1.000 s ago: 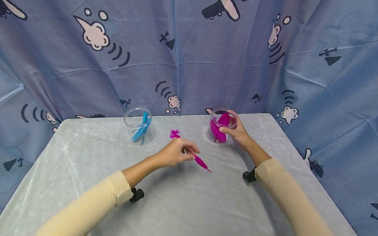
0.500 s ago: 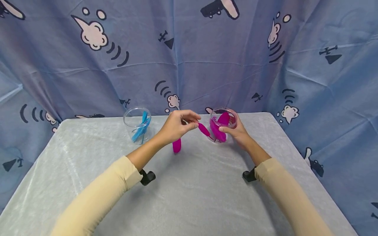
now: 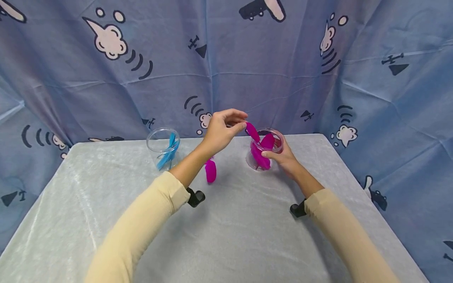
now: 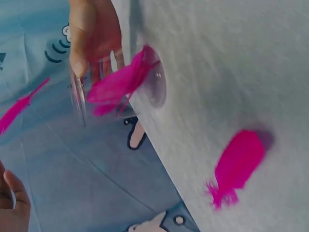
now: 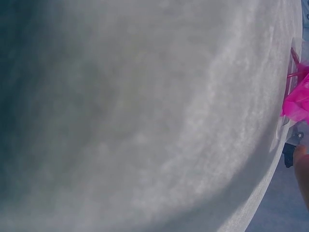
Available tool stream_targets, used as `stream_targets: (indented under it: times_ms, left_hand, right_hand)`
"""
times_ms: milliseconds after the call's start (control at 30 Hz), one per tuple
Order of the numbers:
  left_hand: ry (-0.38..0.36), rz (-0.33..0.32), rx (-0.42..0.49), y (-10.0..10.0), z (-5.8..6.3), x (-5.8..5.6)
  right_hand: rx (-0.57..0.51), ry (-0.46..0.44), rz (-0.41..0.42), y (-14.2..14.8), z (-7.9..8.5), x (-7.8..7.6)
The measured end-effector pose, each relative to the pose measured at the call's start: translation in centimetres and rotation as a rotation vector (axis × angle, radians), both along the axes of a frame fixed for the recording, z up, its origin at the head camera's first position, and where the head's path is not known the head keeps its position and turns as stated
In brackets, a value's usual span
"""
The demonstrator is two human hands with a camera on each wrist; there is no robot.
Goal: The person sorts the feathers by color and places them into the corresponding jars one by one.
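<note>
My left hand (image 3: 226, 129) pinches a magenta feather (image 3: 252, 132) by one end, its other end pointing down at the mouth of a clear jar (image 3: 252, 162). In the left wrist view that feather (image 4: 17, 113) hangs just outside the rim. My right hand (image 3: 284, 157) grips the jar from its right side, thumb over the near wall. Inside the jar stand several magenta feathers (image 4: 118, 87). Another magenta feather (image 3: 210, 171) lies on the table below my left forearm. At the right wrist view's edge, part of the jar's magenta feathers (image 5: 299, 99) shows.
To the left, a second clear jar (image 3: 153, 151) holds blue feathers (image 3: 169, 152). Both jars stand near the back edge of a table with a pale grey cloth (image 3: 240, 236). A blue printed curtain (image 3: 226, 51) hangs behind it.
My left hand has risen from the table with the magenta feather and moved back and right to the jar's mouth. The right hand has kept its grip on the jar.
</note>
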State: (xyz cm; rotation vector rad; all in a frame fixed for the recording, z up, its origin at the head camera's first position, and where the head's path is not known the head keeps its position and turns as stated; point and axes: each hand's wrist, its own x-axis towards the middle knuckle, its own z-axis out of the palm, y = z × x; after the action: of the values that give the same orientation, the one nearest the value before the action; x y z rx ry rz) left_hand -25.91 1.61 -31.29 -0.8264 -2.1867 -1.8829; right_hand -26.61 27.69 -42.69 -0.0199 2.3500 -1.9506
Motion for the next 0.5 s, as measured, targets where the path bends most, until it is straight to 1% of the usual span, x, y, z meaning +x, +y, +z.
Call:
stream_targets:
  times_ms: [167,267,400,500]
  left_hand:
    - [-0.01,0.035,0.022,1.7,0.0,-0.3]
    - [-0.015,0.046,0.024,2.6,0.1,-0.6]
    - [-0.024,0.072,0.044,3.4,0.1,-1.1]
    - [-0.031,0.108,0.061,3.7,-0.1,-1.4]
  right_hand:
    - [-0.018,0.019,0.011,0.2,-0.1,-0.1]
    - [-0.029,0.012,0.014,0.2,-0.2,-0.2]
    - [-0.017,0.001,0.013,0.2,-0.2,-0.2]
    - [-0.015,0.008,0.016,0.1,-0.1,-0.2]
